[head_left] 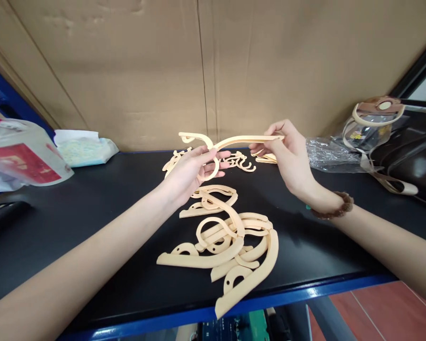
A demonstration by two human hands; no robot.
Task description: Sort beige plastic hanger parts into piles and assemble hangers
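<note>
A beige folding clothes hanger (237, 139) is held up above the dark shelf with both arms spread and its round hook hanging down. My left hand (186, 173) is closed around its middle joint, with some fingers stretched out behind the hook. The tip of the long arm on the right is pinched between the thumb and fingers of my right hand (287, 154). Below lie several folded hangers in a pile (206, 259), overlapping each other. Behind my hands are loose hook pieces (243, 163) and loose arm pieces (266, 159), both partly hidden.
Cardboard (135, 71) stands along the back of the black shelf (102, 203). At left are a plastic bag (31, 151), a tissue pack (87, 149) and a black object (5, 213). Clear plastic wrap (326, 154) and a dark bag (401, 151) lie at right. A blue edge (305, 293) runs along the front.
</note>
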